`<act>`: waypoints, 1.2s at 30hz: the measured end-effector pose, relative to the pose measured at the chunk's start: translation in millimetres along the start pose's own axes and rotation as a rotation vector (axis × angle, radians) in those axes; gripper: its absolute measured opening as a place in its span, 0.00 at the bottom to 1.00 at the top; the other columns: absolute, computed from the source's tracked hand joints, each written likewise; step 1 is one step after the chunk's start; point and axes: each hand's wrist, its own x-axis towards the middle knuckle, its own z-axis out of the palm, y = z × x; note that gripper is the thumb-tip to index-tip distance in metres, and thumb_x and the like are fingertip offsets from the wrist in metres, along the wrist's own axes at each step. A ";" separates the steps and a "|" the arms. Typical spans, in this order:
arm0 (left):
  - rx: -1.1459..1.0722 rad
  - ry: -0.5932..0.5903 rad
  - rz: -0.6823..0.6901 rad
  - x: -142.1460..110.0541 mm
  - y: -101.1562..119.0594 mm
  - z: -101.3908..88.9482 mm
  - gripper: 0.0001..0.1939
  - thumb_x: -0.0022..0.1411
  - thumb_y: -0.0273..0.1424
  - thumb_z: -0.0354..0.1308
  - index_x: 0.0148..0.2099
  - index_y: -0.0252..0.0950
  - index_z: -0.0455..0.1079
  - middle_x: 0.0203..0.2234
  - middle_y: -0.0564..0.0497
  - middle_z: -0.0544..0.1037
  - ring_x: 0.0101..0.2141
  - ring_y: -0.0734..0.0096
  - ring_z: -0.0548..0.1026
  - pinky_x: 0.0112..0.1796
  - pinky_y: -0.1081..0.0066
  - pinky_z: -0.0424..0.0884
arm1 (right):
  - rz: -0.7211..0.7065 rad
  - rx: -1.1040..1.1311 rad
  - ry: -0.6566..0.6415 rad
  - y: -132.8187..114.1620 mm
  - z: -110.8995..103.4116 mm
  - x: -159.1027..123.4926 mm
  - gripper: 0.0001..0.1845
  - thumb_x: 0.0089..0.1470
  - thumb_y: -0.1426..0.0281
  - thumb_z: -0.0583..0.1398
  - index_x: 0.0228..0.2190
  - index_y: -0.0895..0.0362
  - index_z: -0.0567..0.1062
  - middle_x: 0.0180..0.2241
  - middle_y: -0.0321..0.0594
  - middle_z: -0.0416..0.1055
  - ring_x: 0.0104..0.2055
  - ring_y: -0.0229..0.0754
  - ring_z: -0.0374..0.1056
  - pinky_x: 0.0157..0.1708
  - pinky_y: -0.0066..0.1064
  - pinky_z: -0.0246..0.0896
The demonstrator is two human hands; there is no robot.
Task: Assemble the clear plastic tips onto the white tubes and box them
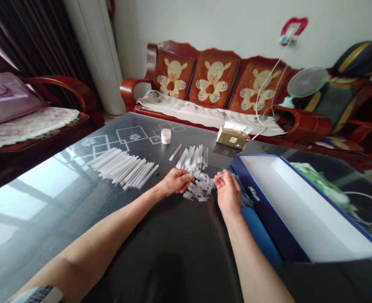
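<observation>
My left hand (178,181) is closed in a pinch above the dark glass table; whatever lies between its fingertips is too small to name. Opposite it, my right hand (228,191) also pinches, with a small pale piece at the fingertips that I cannot make out. Between and below the hands lies a loose pile of short translucent caps (201,188). Just behind sits a bundle of white pen-like tubes (193,157). Left of my left hand, a row of longer white pen barrels (122,167) lies side by side. Thin translucent sticks (246,198) lie partly hidden beside my right hand.
An open blue box (312,210) with a white inside takes up the table's right side. Farther back stand a small lidded jar (166,136) and a tissue pack (232,138). One single tube (175,152) lies apart. A wooden sofa (135,87) stands behind the table.
</observation>
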 end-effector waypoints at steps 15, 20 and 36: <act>0.270 0.361 0.244 -0.1 -18.3 -1.4 0.16 0.63 0.39 0.50 0.42 0.32 0.72 0.17 0.56 0.70 0.17 0.80 0.68 0.23 0.79 0.64 | -0.782 -1.024 -0.397 15.6 -9.0 -0.9 0.15 0.53 0.66 0.57 0.41 0.59 0.74 0.43 0.48 0.70 0.47 0.49 0.66 0.51 0.42 0.60; 0.472 0.454 0.205 3.0 -7.3 -7.3 0.14 0.62 0.35 0.51 0.41 0.33 0.74 0.23 0.52 0.75 0.24 0.76 0.73 0.30 0.78 0.67 | -0.752 -1.063 -0.457 21.1 -11.2 4.2 0.14 0.54 0.63 0.56 0.38 0.58 0.75 0.41 0.47 0.71 0.46 0.48 0.67 0.49 0.41 0.62; 1.256 0.529 -0.324 -40.9 -13.8 -118.8 0.14 0.62 0.34 0.49 0.36 0.36 0.75 0.35 0.45 0.76 0.36 0.64 0.73 0.36 0.69 0.67 | -0.808 -1.033 -0.413 26.9 -10.9 6.1 0.11 0.53 0.65 0.56 0.34 0.58 0.75 0.38 0.46 0.72 0.43 0.47 0.68 0.47 0.40 0.63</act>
